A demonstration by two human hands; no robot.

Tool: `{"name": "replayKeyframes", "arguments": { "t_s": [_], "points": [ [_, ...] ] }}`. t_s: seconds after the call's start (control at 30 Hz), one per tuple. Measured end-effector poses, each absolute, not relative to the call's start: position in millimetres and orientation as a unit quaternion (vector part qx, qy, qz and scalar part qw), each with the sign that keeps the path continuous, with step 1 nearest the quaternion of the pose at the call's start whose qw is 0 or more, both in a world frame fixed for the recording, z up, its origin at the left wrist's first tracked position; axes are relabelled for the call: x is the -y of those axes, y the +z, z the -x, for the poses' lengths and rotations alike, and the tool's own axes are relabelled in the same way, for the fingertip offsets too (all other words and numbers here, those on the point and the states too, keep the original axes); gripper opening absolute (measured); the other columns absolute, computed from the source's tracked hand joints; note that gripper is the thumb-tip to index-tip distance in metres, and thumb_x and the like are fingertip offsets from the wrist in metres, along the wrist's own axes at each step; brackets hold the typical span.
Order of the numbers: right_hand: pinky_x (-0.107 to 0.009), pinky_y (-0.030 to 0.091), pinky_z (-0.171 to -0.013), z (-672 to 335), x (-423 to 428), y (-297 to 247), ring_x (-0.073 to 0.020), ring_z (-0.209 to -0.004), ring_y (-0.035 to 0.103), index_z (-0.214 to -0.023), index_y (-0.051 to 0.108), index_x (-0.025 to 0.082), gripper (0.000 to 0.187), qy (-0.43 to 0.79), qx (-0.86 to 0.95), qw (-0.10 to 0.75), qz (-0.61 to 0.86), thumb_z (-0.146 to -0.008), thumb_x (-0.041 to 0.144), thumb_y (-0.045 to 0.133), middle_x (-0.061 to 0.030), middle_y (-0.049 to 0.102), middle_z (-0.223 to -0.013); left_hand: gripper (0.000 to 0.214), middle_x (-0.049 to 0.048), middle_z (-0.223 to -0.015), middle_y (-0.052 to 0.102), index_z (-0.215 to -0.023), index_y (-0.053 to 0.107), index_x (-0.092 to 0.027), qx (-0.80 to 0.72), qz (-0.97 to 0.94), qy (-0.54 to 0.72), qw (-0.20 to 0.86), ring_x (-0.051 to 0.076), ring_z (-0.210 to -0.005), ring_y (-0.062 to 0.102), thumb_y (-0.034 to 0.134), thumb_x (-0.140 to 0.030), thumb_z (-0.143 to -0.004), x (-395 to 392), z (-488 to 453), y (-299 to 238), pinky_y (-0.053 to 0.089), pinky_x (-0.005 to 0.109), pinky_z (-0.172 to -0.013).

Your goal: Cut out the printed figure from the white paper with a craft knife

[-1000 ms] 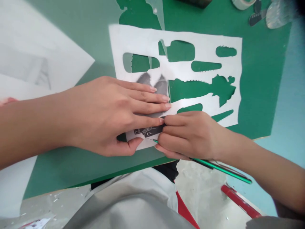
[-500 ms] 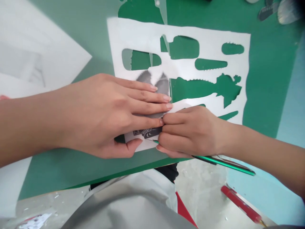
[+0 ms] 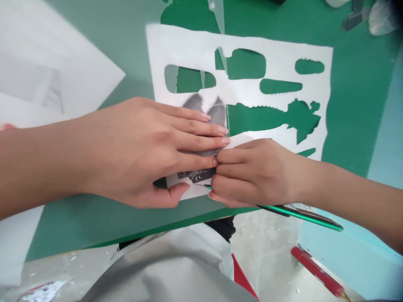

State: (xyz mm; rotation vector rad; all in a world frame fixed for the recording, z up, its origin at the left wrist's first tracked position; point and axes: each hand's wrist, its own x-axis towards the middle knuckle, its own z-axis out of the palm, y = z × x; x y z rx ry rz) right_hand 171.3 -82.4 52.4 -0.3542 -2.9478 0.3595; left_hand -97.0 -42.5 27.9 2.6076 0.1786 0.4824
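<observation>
My left hand [image 3: 157,147] lies flat with fingers stretched over a white paper sheet [image 3: 242,37], partly covering its grey and black printed figures [image 3: 217,113]. Cut-out openings in the sheet show the green surface beneath. My right hand [image 3: 248,172] is closed around a slim craft knife [image 3: 308,218] with a shiny green handle. Its thin tip points left and rests by the dark printed shape near my left thumb. The fingers of both hands meet at the left index fingertip. My right hand hides the middle of the knife.
The green work surface [image 3: 94,226] ends at a front edge near my lap. More white paper [image 3: 94,67] lies at left. A red pen-like tool [image 3: 317,270] is at lower right. A clear plastic strip [image 3: 220,21] crosses the sheet's top. Dark and pale items [image 3: 355,19] stand at upper right.
The whole view has shifted slightly, so the sheet and hands appear a little further right. Both hands keep nearly the same pose, and the knife tip stays by the dark print.
</observation>
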Motion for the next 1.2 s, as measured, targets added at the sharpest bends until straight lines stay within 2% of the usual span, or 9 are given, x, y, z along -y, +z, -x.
{"name": "replayKeyframes", "arguments": {
  "t_s": [0.43,0.63,0.8,0.9,1.07,1.2],
  "points": [
    [-0.033,0.043,-0.061,-172.3,75.5,53.9,-0.0163,-0.071,0.049,-0.082,0.055,0.024,0.034,0.107,0.989,0.059,0.084,-0.115,0.033,0.053,0.0020,0.053,-0.069,0.042,0.0035,-0.156,0.065,-0.134,0.075,-0.016,-0.076,-0.952,0.166,0.246,0.017,-0.153,0.054,0.049,-0.036,-0.108,42.3,97.1,27.6,0.020,0.025,-0.138],
    [-0.033,0.044,-0.060,-172.4,74.1,53.6,-0.0162,-0.069,0.050,-0.080,0.056,0.023,0.037,0.109,0.988,0.070,0.081,-0.116,0.030,0.050,0.0015,0.054,-0.068,0.040,0.0064,-0.155,0.065,-0.134,0.074,-0.013,-0.075,-0.948,0.171,0.256,0.017,-0.153,0.054,0.052,-0.033,-0.107,42.6,95.1,27.9,0.026,0.029,-0.138],
    [-0.033,0.043,-0.059,-174.3,73.3,53.5,-0.0164,-0.069,0.048,-0.081,0.055,0.023,0.036,0.104,0.990,0.062,0.071,-0.115,0.032,0.052,0.0020,0.051,-0.068,0.044,0.0005,-0.155,0.066,-0.132,0.075,-0.017,-0.081,-0.954,0.167,0.235,0.017,-0.152,0.055,0.044,-0.037,-0.108,42.9,95.1,27.4,0.023,0.024,-0.138],
    [-0.032,0.041,-0.059,-175.9,73.3,50.9,-0.0164,-0.069,0.048,-0.080,0.054,0.024,0.036,0.107,0.990,0.063,0.071,-0.114,0.033,0.054,0.0022,0.050,-0.068,0.044,0.0015,-0.155,0.066,-0.133,0.075,-0.016,-0.081,-0.954,0.167,0.237,0.017,-0.152,0.055,0.045,-0.037,-0.108,42.5,95.2,27.5,0.022,0.024,-0.138],
    [-0.036,0.036,-0.056,-180.1,80.1,49.7,-0.0166,-0.063,0.045,-0.078,0.054,0.024,0.041,0.220,0.961,0.134,0.098,-0.116,0.033,0.045,0.0021,0.049,-0.065,0.042,0.0097,-0.158,0.062,-0.140,0.072,-0.013,-0.072,-0.948,0.173,0.259,0.021,-0.152,0.056,0.056,-0.030,-0.105,42.7,96.5,29.5,0.033,0.035,-0.138],
    [-0.038,0.037,-0.057,-190.9,107.3,53.4,-0.0182,-0.061,0.047,-0.081,0.054,0.024,0.044,0.261,0.911,0.218,0.233,-0.117,0.030,0.029,0.0002,0.050,-0.063,0.042,0.0092,-0.159,0.061,-0.142,0.072,-0.015,-0.082,-0.943,0.174,0.272,0.023,-0.151,0.058,0.061,-0.028,-0.104,44.1,96.8,32.1,0.041,0.042,-0.135]
  ]
}}
